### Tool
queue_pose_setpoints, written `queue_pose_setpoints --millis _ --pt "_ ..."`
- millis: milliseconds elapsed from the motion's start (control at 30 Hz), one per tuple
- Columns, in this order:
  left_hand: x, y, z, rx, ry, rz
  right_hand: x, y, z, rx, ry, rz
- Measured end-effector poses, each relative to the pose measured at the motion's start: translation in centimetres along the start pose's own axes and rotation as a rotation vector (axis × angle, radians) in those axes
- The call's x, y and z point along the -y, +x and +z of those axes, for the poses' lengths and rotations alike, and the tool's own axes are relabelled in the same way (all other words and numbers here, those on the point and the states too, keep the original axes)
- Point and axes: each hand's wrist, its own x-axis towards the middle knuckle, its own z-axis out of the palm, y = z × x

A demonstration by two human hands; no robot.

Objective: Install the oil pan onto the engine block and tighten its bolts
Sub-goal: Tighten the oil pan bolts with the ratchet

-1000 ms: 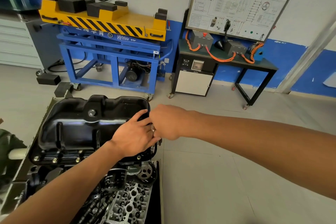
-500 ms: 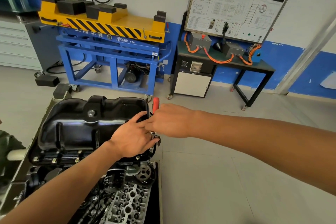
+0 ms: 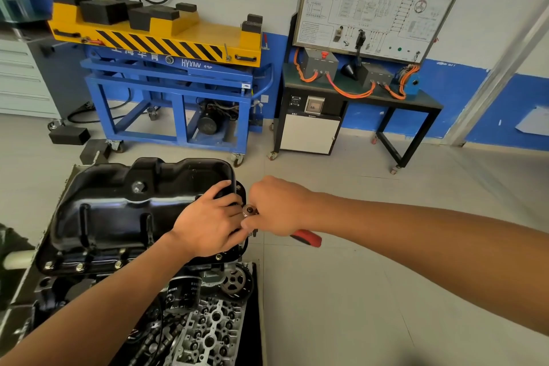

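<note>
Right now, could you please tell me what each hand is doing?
Left hand: open, resting flat on the oil pan.
Right hand: closed around the red-handled ratchet.

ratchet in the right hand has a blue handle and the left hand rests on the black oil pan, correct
Not quite. In the head view the ratchet has a red handle, not blue. The right hand does grip it, and the left hand rests on the black oil pan.
</note>
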Motion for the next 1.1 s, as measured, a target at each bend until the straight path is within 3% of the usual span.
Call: queue_pose_setpoints --millis 200,367,567,700,933,1100 --pt "0.1 0.1 -0.1 0.030 0.015 0.014 1.4 -0.1 1.0 0.097 0.383 0.285" --pt "0.0 0.1 -0.3 0.020 0.004 0.020 2.2 0.0 1.8 0.149 0.840 0.510" --pt "0.2 0.1 -0.4 0.023 0.030 0.073 2.7 -0.2 1.6 0.187 1.215 0.631" --pt "0.5 0.2 -0.4 0.048 0.049 0.100 3.1 0.0 1.9 0.147 1.322 0.664" --pt "0.2 0.2 -0.2 0.007 0.083 0.065 2.5 0.9 0.6 0.191 0.680 0.444" --pt "0.0 0.3 -0.5 0.043 0.070 0.051 2.4 0.9 -1.2 0.225 -0.330 0.016"
